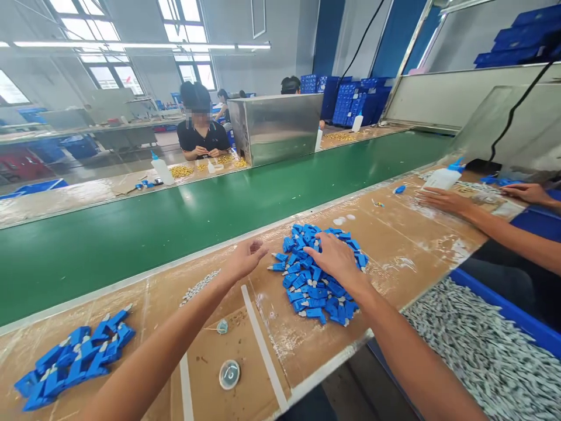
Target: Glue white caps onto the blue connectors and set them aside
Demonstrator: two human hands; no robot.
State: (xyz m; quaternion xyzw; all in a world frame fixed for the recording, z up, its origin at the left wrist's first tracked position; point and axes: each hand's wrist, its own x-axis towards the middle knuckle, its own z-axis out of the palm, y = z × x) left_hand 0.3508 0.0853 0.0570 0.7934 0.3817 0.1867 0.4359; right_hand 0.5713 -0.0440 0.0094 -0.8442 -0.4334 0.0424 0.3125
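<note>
My right hand (335,255) rests on the upper part of a large pile of blue plastic pieces (313,292), many with small white tips. Its thumb and fingers are apart; whether a piece is between them cannot be made out. To the left of that pile, my left hand (252,255) hovers over the brown table with curled, parted fingers and nothing in them. Small pale pieces (200,287) lie in a strip beside my left forearm. A second, smaller group of blue pieces (79,359) sits at the lower left.
A round dish (229,374) and a small teal-topped item (222,327) lie near the front. Behind runs a green belt (175,213). At right, another person's hand touches a white bottle (442,178); a blue bin (521,327) holds grey pieces. Someone sits across the belt.
</note>
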